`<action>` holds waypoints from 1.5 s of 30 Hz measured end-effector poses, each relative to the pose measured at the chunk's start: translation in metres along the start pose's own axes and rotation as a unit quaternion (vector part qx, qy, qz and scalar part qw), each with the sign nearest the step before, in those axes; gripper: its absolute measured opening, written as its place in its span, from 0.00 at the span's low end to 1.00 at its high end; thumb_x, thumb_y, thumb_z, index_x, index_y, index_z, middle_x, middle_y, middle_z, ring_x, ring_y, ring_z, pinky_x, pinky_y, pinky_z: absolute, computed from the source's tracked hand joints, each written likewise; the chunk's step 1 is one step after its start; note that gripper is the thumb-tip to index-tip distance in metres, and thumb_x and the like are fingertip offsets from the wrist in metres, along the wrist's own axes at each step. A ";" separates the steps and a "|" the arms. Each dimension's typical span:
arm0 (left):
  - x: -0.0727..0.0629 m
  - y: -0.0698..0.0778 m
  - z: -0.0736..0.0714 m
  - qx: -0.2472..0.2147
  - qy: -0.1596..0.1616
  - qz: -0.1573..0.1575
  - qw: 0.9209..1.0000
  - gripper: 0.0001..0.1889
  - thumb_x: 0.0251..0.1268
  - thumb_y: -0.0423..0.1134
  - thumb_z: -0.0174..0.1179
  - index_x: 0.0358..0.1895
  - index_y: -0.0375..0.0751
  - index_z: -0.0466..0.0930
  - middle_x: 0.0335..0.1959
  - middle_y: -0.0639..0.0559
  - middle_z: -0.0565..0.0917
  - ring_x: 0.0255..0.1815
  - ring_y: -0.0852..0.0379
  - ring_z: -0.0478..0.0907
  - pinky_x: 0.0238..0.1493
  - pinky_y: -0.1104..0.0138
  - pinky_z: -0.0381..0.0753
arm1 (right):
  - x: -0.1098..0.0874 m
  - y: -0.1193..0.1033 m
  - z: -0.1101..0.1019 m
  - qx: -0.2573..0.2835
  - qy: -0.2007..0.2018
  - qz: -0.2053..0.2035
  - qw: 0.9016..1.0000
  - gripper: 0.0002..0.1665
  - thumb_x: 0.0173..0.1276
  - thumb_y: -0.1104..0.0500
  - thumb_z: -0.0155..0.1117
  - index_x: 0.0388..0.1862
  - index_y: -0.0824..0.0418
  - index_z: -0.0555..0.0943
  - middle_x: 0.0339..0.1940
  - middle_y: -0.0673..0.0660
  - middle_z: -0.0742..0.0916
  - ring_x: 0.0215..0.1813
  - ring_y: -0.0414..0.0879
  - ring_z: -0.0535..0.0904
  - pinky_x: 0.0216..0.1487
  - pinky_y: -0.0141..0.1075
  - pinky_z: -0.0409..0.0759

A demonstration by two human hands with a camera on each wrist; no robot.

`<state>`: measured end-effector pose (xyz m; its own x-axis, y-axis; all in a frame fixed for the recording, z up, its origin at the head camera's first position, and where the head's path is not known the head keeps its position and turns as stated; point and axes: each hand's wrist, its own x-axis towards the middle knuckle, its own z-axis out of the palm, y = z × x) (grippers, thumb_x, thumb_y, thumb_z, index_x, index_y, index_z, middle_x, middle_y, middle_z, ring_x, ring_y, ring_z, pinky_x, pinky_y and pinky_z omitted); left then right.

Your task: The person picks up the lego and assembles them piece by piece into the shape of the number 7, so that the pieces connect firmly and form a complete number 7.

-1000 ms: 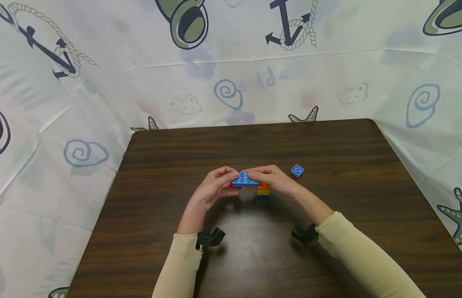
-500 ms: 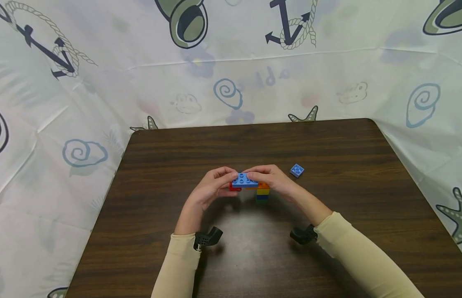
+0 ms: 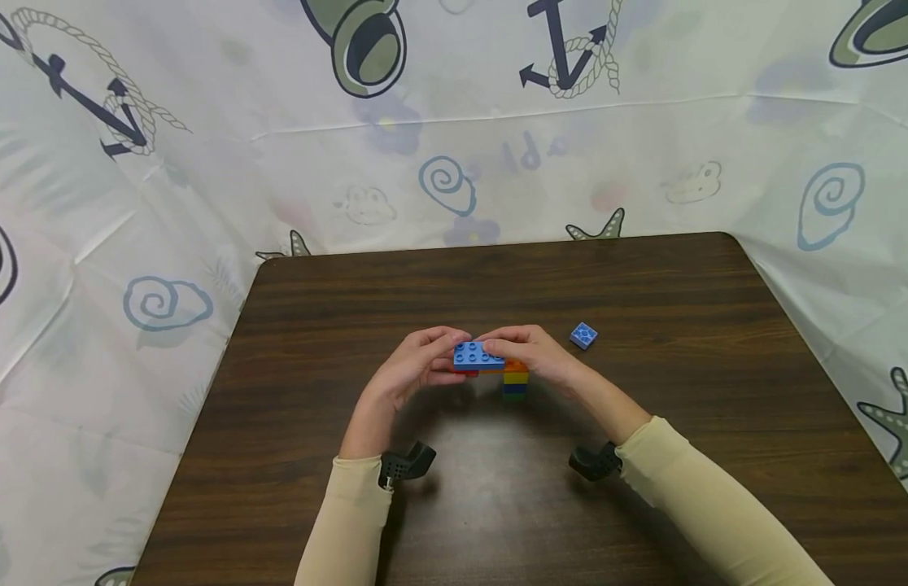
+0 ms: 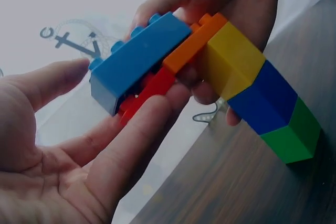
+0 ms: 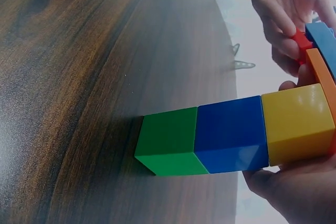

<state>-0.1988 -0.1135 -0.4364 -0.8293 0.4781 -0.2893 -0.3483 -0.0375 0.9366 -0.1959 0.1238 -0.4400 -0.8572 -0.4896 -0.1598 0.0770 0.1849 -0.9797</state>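
Note:
A tower of toy building bricks stands on the table: green [image 5: 168,140] at the bottom, dark blue [image 5: 231,135], then yellow [image 5: 296,124]. An orange plate [image 4: 194,43] tops it and juts to the left, with a light blue brick [image 3: 478,356] across it, reaching further left. Under that brick's left end sits a thin red brick [image 4: 155,90]; a slanted gap shows between them. My left hand [image 3: 413,366] holds the red brick from below with its fingers, thumb by the light blue brick's end. My right hand [image 3: 530,348] grips the tower's upper part, thumb on the light blue brick.
A small blue brick [image 3: 583,335] lies apart on the dark wooden table [image 3: 491,505], behind and right of the right hand. A patterned white cloth [image 3: 315,179] hangs behind the table and along its sides.
The left thumb has slid off the top of the light blue brick toward its left back edge. The red brick has shifted slightly right, further under it. The right hand stays nearly still.

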 end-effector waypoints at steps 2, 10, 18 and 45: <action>-0.001 0.001 0.002 0.000 0.004 0.002 1.000 0.22 0.73 0.46 0.58 0.59 0.31 0.73 0.46 0.39 0.82 0.41 0.47 0.86 0.45 0.58 0.83 | 0.000 0.000 0.000 0.000 0.001 0.002 1.000 0.23 0.75 0.49 0.55 0.59 0.63 0.80 0.49 0.58 0.85 0.49 0.55 0.75 0.51 0.41 0.74; -0.002 0.002 0.005 -0.012 0.009 0.003 1.000 0.21 0.72 0.41 0.59 0.60 0.30 0.72 0.47 0.38 0.82 0.41 0.48 0.86 0.45 0.59 0.83 | 0.000 0.001 -0.002 -0.003 0.004 0.005 1.000 0.24 0.76 0.48 0.54 0.59 0.63 0.80 0.49 0.58 0.85 0.50 0.54 0.74 0.52 0.41 0.73; 0.002 0.001 0.004 -0.033 0.017 0.001 0.999 0.21 0.70 0.38 0.61 0.60 0.30 0.73 0.46 0.37 0.82 0.39 0.46 0.86 0.41 0.60 0.84 | 0.000 -0.001 -0.003 -0.014 0.004 0.012 1.000 0.24 0.75 0.47 0.54 0.59 0.62 0.80 0.49 0.58 0.85 0.51 0.54 0.74 0.52 0.42 0.73; 0.003 -0.003 0.010 -0.040 0.024 -0.007 0.999 0.18 0.68 0.38 0.64 0.54 0.33 0.73 0.42 0.34 0.84 0.36 0.43 0.87 0.40 0.56 0.84 | 0.003 0.005 -0.004 -0.025 0.017 0.043 0.999 0.26 0.73 0.44 0.55 0.54 0.62 0.83 0.46 0.56 0.87 0.52 0.54 0.73 0.57 0.47 0.69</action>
<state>-0.1960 -0.1033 -0.4386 -0.8433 0.4366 -0.3134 -0.3922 -0.1013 0.9143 -0.2001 0.1263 -0.4450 -0.8657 -0.4408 -0.2371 0.1258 0.2669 -0.9555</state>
